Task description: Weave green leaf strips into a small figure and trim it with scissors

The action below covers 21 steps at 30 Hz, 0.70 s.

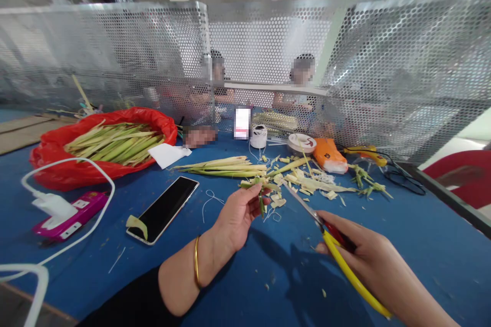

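Note:
My left hand (238, 217), with a gold bangle at the wrist, pinches a small piece made of green leaf strips (262, 205). The strip ends poke out above and below my fingers. In my right hand (372, 253) is a pair of scissors (339, 259) with yellow and red handles. Their blades point up and left toward the trimmings, apart from the piece in my left hand. Just beyond my hands, cut leaf scraps (307, 183) are scattered over the blue table (238, 286). Long pale-green leaf strips (226, 167) lie in a bunch behind my left hand.
At left stands a red plastic bag (57, 176) of leaf strips, near a purple power strip (72, 214) and a phone (164, 209). A string spool (258, 138), tape roll (302, 143) and orange packet (330, 156) line the back, before a perforated metal screen (253, 36). Two people sit beyond.

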Available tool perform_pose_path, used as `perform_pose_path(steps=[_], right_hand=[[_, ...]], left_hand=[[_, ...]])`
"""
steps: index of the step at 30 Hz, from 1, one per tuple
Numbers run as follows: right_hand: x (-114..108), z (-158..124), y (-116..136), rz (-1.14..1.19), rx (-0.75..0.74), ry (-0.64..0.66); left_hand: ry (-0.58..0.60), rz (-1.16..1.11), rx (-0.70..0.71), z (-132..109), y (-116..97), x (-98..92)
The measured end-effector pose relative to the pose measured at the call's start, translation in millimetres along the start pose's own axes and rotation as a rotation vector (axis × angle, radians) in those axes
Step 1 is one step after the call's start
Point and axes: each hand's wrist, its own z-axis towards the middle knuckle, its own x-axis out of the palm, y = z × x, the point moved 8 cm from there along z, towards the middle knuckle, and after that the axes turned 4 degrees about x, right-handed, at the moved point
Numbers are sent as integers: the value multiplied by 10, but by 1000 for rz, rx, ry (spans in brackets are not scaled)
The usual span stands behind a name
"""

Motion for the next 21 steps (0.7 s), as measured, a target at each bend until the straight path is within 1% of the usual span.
perform_pose_path(steps=[3, 5, 8, 10, 12, 15, 18, 20, 21], right_hand=[[-36, 67, -163, -155, 72, -32], [-48, 89, -197, -165, 71, -16], [-63, 59, -89, -61, -27, 42], [-96, 20, 6, -56, -102, 43], [-132, -7, 71, -124, -173, -2], [-148, -22, 98, -288, -264, -97], [-138, -14, 48, -409, -278, -147], [-120, -3, -16, -421, -243, -111], [-100, 3, -55, -417, -218, -71]], left_hand=[[5, 7, 12, 13, -9, -10], [4, 15, 12, 17, -7, -16], [-13, 4, 16, 21, -13, -28], [-17, -7, 24, 24, -27, -25], [-11, -10, 31, 24, -41, -16], [-3, -7, 45, 19, -55, -8], [11, -13, 69, 22, -62, -8], [18, -20, 77, 33, -57, -13], [18, -23, 79, 40, -55, -18]])
